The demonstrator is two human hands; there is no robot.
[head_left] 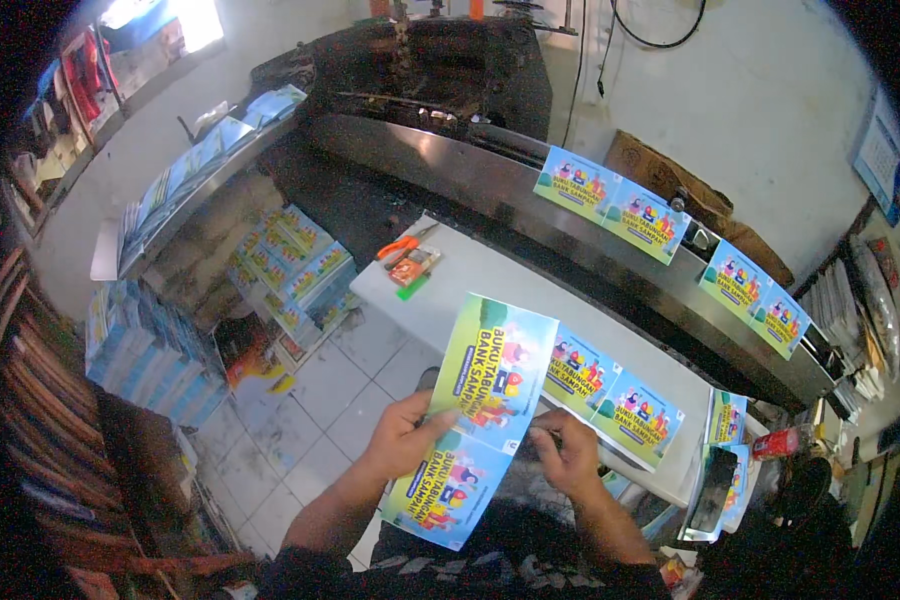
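My left hand [410, 435] grips a printed sheet [485, 390] by its left edge, thumb on top. The sheet is blue and green, carries two matching cartoon cover prints, and is tilted over my lap. Close by the sheet's right edge is my right hand [567, 455], fingers closed in a pinch; what lies between the fingertips is too small and dark to make out. Just beyond it, another printed sheet [610, 395] of the same kind lies on the white tabletop [440, 270].
Orange-handled scissors [405, 245] and a small box [413, 268] lie at the table's far left end. Printed sheets [610, 205] rest along a metal ledge behind. A dark phone [710, 490] and a red-labelled bottle [778, 443] are at right. Stacked prints [150, 355] stand on the left.
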